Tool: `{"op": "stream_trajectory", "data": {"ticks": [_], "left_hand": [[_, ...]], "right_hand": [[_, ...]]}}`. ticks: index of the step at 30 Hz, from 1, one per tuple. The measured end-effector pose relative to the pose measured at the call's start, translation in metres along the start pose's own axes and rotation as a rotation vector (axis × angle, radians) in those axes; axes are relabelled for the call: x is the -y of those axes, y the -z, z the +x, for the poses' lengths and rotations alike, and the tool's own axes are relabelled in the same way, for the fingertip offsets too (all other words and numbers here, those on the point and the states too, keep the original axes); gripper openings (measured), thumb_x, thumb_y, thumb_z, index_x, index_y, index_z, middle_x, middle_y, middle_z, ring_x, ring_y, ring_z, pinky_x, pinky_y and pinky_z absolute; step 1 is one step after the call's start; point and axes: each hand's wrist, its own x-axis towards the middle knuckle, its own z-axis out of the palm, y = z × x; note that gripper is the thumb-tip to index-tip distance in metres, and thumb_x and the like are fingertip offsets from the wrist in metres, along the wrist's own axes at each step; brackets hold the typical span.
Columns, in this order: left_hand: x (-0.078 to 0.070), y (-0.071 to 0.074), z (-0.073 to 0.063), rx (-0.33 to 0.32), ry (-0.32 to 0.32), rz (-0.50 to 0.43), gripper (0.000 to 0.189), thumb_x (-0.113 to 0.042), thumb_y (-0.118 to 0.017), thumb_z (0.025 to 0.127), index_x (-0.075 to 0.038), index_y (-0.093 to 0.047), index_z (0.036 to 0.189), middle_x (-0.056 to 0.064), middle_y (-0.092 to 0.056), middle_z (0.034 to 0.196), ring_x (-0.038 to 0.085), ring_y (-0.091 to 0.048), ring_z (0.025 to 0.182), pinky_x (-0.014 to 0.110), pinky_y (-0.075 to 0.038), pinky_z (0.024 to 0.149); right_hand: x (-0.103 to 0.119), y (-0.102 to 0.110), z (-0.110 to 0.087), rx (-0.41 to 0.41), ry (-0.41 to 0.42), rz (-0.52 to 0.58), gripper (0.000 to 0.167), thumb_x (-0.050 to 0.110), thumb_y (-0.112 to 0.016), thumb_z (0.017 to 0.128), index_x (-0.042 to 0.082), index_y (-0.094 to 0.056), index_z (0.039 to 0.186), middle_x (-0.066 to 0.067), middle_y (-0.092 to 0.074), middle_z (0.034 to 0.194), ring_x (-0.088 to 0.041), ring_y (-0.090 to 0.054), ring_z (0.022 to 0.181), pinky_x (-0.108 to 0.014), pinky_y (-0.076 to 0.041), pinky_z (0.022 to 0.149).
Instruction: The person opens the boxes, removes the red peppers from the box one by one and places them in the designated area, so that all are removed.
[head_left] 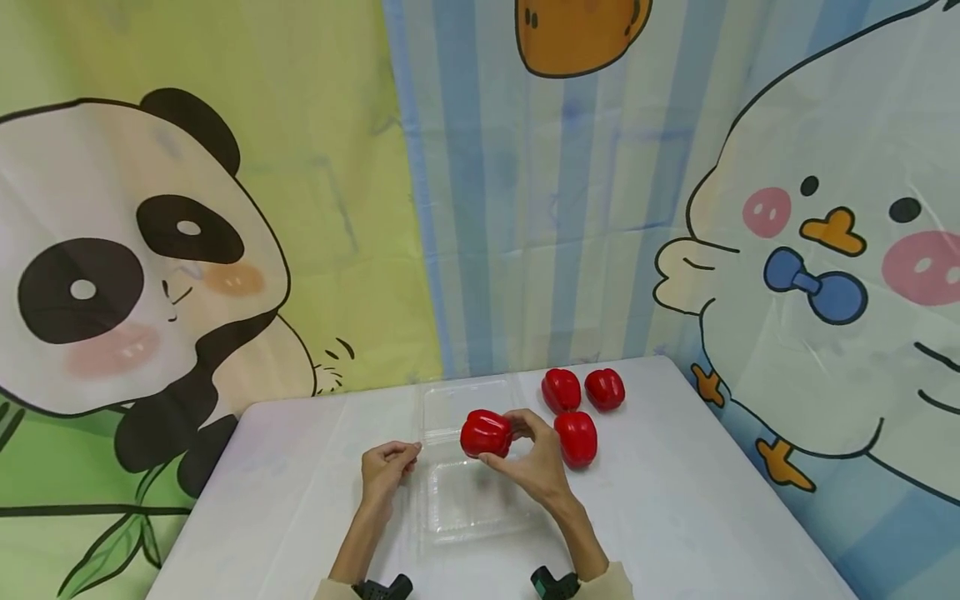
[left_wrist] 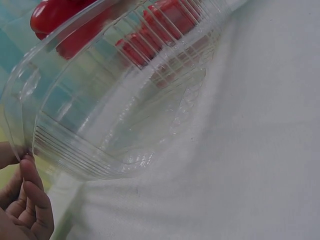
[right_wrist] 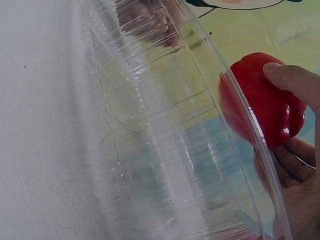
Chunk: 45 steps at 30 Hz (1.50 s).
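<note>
A red bell pepper [head_left: 486, 434] is held between the thumb and fingers of my right hand [head_left: 537, 463], above the clear plastic container [head_left: 472, 506]. In the right wrist view the same pepper [right_wrist: 265, 100] shows beyond the container's rim, the thumb lying on its side. My left hand [head_left: 388, 475] pinches the container's left edge; the left wrist view shows thumb and finger meeting on the clear rim [left_wrist: 25, 110]. The container's lid [head_left: 467, 408] lies folded back toward the wall.
Three more red peppers, one at the front [head_left: 577, 439], one behind it [head_left: 561, 390] and one at the far right [head_left: 604, 389], rest right of the container. The white table [head_left: 675, 500] ends against a cartoon-printed curtain [head_left: 495, 208] at the back.
</note>
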Motion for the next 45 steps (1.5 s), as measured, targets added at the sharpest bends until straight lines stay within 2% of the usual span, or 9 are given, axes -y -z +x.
{"op": "stream_trajectory", "data": {"ticks": [6,11,15,16,19,26,37,41,45], "left_hand": [[-0.005,0.002,-0.005,0.004,0.018,0.006,0.018,-0.006,-0.082,0.095,0.011,-0.077,0.096,-0.001,-0.069,0.068,0.009,-0.061,0.061,0.023,-0.050,0.058],[-0.019,0.001,-0.014,0.014,0.014,0.003,0.018,-0.003,-0.081,0.094,0.014,-0.076,0.096,0.002,-0.070,0.068,0.010,-0.062,0.061,0.024,-0.052,0.058],[-0.011,0.000,-0.009,0.011,0.006,0.002,0.020,-0.005,-0.082,0.095,0.014,-0.077,0.097,0.001,-0.070,0.068,0.010,-0.062,0.061,0.023,-0.052,0.058],[-0.008,0.000,-0.007,0.006,-0.002,0.006,0.020,-0.007,-0.082,0.095,0.013,-0.078,0.096,0.000,-0.070,0.068,0.009,-0.062,0.061,0.023,-0.051,0.058],[-0.001,-0.001,-0.002,-0.012,-0.014,0.009,0.020,-0.009,-0.083,0.094,0.010,-0.079,0.095,-0.002,-0.070,0.068,0.008,-0.061,0.061,0.022,-0.050,0.057],[0.000,-0.003,-0.002,-0.026,-0.013,0.019,0.019,-0.011,-0.085,0.094,0.007,-0.079,0.096,-0.004,-0.069,0.067,0.008,-0.060,0.061,0.022,-0.049,0.057],[-0.002,0.000,-0.002,-0.041,-0.011,0.024,0.020,-0.010,-0.085,0.094,0.009,-0.079,0.097,-0.004,-0.069,0.067,0.007,-0.060,0.060,0.021,-0.051,0.057],[-0.002,0.000,-0.001,-0.023,0.006,0.023,0.021,-0.010,-0.084,0.095,0.009,-0.079,0.099,-0.005,-0.069,0.067,0.006,-0.060,0.060,0.021,-0.051,0.058],[-0.001,0.000,0.001,0.003,0.026,0.013,0.020,-0.009,-0.083,0.096,0.010,-0.078,0.099,-0.004,-0.069,0.068,0.007,-0.060,0.061,0.022,-0.050,0.058]], "right_hand": [[-0.005,0.000,-0.005,-0.011,-0.015,0.013,0.068,0.031,-0.103,0.070,0.020,-0.071,0.130,0.003,-0.079,0.123,-0.014,-0.074,0.100,-0.056,-0.064,0.095],[-0.004,0.003,-0.004,-0.015,-0.017,0.013,0.067,0.030,-0.103,0.071,0.018,-0.071,0.129,0.002,-0.080,0.122,-0.016,-0.074,0.100,-0.056,-0.064,0.095],[-0.003,0.005,-0.002,-0.028,-0.022,-0.001,0.065,0.027,-0.103,0.072,0.017,-0.072,0.128,0.002,-0.080,0.120,-0.015,-0.074,0.099,-0.052,-0.065,0.096],[-0.003,0.006,-0.001,-0.032,-0.028,-0.006,0.065,0.027,-0.103,0.072,0.017,-0.072,0.127,0.003,-0.080,0.120,-0.014,-0.074,0.099,-0.049,-0.065,0.096],[-0.003,0.008,0.000,-0.044,-0.031,-0.008,0.065,0.026,-0.103,0.071,0.017,-0.072,0.127,0.003,-0.080,0.120,-0.015,-0.074,0.099,-0.048,-0.065,0.096],[-0.005,0.011,-0.002,-0.069,-0.037,0.001,0.068,0.026,-0.104,0.070,0.014,-0.072,0.129,0.001,-0.080,0.122,-0.018,-0.074,0.101,-0.060,-0.063,0.097],[-0.005,0.013,-0.002,-0.105,-0.022,-0.007,0.066,0.025,-0.103,0.071,0.013,-0.072,0.128,-0.002,-0.080,0.120,-0.018,-0.074,0.099,-0.055,-0.064,0.094],[-0.006,0.015,-0.003,-0.129,-0.017,-0.002,0.065,0.023,-0.104,0.070,0.013,-0.073,0.127,-0.002,-0.080,0.119,-0.019,-0.075,0.098,-0.057,-0.064,0.093],[-0.008,0.017,-0.003,-0.152,-0.013,-0.001,0.064,0.023,-0.104,0.071,0.014,-0.073,0.127,-0.001,-0.080,0.119,-0.018,-0.074,0.097,-0.055,-0.065,0.093]]}}
